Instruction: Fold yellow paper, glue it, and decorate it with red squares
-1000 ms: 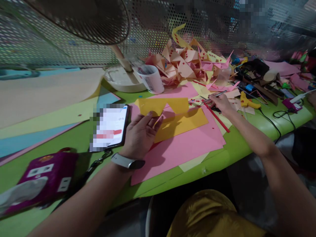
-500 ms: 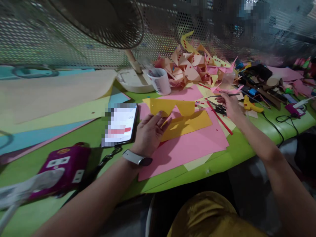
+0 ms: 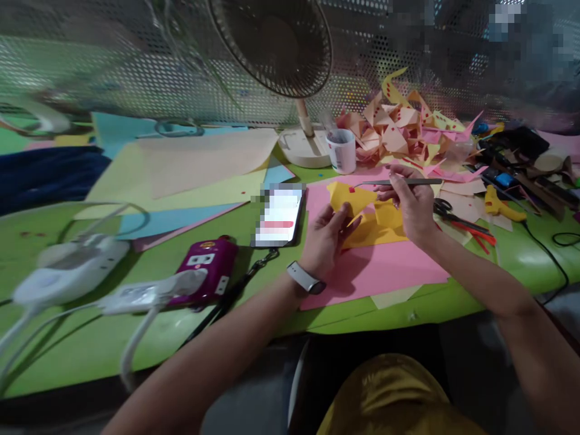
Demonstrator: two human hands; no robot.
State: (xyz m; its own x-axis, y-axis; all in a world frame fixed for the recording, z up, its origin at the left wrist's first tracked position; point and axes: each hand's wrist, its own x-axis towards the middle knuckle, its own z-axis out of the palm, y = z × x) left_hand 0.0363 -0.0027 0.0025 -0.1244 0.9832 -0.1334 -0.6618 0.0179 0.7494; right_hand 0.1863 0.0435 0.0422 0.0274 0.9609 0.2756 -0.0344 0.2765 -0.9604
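Observation:
My left hand (image 3: 327, 238) pinches the lower edge of a cut yellow paper strip (image 3: 357, 198), holding it raised over the pink sheets (image 3: 385, 269). In my right hand (image 3: 410, 205) is a pair of metal tweezers (image 3: 423, 181), pointing left. Their tip is at a small red piece (image 3: 351, 190) at the top of the strip; whether it rests on the paper or is still gripped I cannot tell. Another yellow sheet (image 3: 376, 232) lies beneath, on the pink ones. Just right of my right hand are black scissors (image 3: 446, 208) and red strips (image 3: 483, 238).
A phone (image 3: 280, 214) and a purple power adapter (image 3: 206, 272) lie to the left, with white cords. Behind stand a fan (image 3: 306, 151), a cup (image 3: 342, 154) and a heap of folded paper (image 3: 394, 130). A yellow glue gun (image 3: 502, 205) lies right.
My right hand has brought the tweezers left from the scissors area to the yellow strip, where a red piece now shows. The view has swung left.

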